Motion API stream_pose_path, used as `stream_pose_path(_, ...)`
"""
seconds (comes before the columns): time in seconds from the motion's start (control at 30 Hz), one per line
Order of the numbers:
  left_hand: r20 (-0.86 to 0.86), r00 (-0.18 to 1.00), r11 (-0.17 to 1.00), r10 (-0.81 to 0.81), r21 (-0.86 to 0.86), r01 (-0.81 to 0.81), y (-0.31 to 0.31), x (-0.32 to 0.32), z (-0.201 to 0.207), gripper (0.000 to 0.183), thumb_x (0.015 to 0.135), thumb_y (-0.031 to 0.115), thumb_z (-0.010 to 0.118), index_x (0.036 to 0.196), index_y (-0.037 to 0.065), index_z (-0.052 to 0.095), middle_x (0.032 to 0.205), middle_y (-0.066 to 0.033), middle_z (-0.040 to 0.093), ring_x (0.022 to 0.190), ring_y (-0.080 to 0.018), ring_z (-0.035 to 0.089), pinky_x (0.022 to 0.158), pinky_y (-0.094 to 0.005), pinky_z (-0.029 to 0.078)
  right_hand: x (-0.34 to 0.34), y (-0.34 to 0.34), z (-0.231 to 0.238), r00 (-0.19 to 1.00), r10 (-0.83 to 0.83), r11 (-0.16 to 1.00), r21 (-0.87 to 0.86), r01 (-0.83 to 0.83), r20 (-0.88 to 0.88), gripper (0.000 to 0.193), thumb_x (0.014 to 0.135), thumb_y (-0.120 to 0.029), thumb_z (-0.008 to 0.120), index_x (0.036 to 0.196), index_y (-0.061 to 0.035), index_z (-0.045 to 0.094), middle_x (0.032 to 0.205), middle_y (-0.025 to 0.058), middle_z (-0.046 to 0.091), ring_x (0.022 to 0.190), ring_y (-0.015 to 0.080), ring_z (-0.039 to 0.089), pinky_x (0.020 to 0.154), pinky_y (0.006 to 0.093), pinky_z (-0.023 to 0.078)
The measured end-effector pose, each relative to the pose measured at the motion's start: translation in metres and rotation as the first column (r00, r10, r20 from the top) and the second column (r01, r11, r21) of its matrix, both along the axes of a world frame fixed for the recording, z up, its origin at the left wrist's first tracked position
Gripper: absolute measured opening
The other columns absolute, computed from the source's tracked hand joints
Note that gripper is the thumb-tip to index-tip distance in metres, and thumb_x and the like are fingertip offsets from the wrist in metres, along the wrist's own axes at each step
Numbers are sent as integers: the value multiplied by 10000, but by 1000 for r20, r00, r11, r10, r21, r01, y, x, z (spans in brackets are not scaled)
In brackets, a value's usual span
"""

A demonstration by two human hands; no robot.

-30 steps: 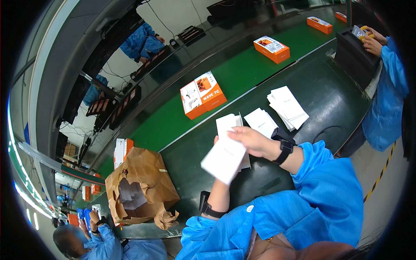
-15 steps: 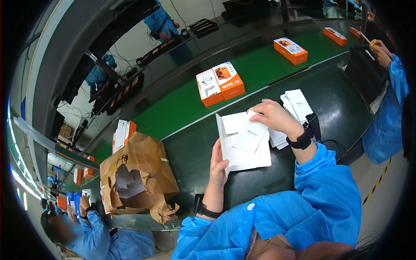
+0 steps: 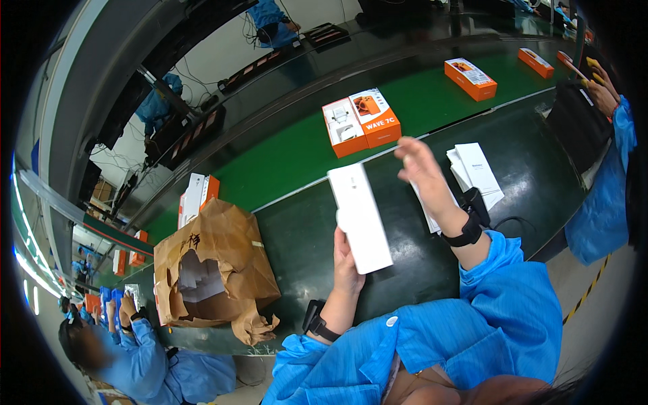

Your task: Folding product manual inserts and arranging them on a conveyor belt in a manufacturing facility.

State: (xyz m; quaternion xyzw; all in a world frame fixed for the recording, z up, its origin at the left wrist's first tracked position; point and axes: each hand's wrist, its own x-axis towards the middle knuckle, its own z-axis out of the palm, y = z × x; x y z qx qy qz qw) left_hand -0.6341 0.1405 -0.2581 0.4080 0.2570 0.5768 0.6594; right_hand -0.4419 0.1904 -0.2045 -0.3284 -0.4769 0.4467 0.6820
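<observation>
My left hand (image 3: pixel 346 266) grips a slim white cardboard sleeve (image 3: pixel 362 219) by its lower left edge, folded shut and tilted above the dark bench. My right hand (image 3: pixel 426 177), slightly blurred, is raised just right of the sleeve and apart from it, fingers spread and holding nothing. Beyond my right wrist lies a fanned pile of white leaflets (image 3: pixel 478 170); more white leaflets (image 3: pixel 426 208) are partly hidden under my right forearm. Past the sleeve, an open orange and white phone box (image 3: pixel 344 128) stands beside its printed lid (image 3: pixel 378 120) on the green conveyor.
A torn brown paper bag (image 3: pixel 233 253) with white items inside stands at the left. Orange boxes (image 3: pixel 471 79) sit further along the conveyor (image 3: pixel 283 172). A black bin (image 3: pixel 584 121) is at the right, by a co-worker's hands. Another co-worker (image 3: pixel 148 358) sits at lower left.
The white sleeve, open with a leaflet in it before, is now folded shut in my left hand. My right hand has let go of the leaflet, which no longer shows.
</observation>
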Motion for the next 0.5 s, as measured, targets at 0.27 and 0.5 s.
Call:
stream_pose_path(0.27, -555, 735, 909, 389, 359, -210, 11, -6, -8, 673, 850, 70, 521, 1368, 33, 94, 1235, -144, 423, 1129, -220, 442, 948, -326, 355, -71, -20, -40, 895, 257, 958, 26, -285, 365, 708, 782, -141, 621, 1319, 42, 197, 1244, 205, 401, 1168, 253, 415, 962, 345, 352)
stream_pose_path(0.5, -460, 714, 825, 528, 476, -303, 2, -10, -13, 408, 866, 56, 470, 1253, -44, 392, 1109, -160, 560, 971, -184, 559, 823, -285, 437, -56, -16, -28, 862, 264, 962, -49, -270, 433, 773, 698, -154, 694, 1294, 33, 238, 1200, 197, 451, 1130, 262, 456, 935, 349, 379)
